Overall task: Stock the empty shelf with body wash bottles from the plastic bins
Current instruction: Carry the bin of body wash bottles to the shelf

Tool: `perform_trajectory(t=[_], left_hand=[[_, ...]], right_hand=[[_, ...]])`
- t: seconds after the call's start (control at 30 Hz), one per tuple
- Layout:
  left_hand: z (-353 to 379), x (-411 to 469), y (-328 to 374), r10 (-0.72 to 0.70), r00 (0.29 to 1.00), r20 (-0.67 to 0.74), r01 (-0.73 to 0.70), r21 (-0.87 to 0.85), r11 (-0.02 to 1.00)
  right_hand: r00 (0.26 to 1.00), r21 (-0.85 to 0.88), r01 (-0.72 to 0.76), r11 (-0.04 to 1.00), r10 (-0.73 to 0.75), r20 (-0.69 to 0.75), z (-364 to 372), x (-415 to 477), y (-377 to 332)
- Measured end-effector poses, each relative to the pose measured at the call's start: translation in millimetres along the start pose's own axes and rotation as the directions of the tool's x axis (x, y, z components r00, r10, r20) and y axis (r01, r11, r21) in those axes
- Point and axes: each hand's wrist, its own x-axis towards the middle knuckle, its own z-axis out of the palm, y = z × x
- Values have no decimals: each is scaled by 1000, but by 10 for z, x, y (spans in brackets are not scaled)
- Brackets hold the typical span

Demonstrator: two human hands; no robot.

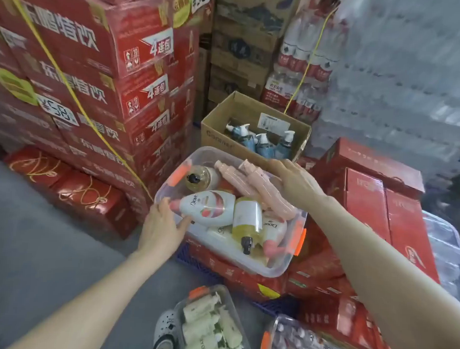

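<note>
Red boxes (364, 201) crowd bin (246, 264); left hand (160, 225), right hand (295, 181) on edges.

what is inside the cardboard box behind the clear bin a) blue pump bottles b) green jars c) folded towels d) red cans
A: the cardboard box behind the clear bin holds blue pump bottles with white pump heads.

Soft even indoor light, faint shadows, slight blur, wide-angle warp at edges.
</note>
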Motion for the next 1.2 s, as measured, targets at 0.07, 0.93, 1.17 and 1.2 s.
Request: perform_trajectory(t=[0.07,0.93,1.17,1.2], left_hand=[[170,65,-67,-177,982,69,182,-76,980],[113,641,-232,-314,930,193,366,-390,845],[-122,639,-672,-390,897,210,443,-430,787],[-134,570,-762,-412,885,216,464,-454,761]], right_hand=[[995,60,-88,994,84,62,127,151,33],[729,217,-618,756,447,518,654,381,-163],[714,368,-692,621,511,479,760,-130,-659],[721,383,-686,619,510,469,774,-192,-744]])
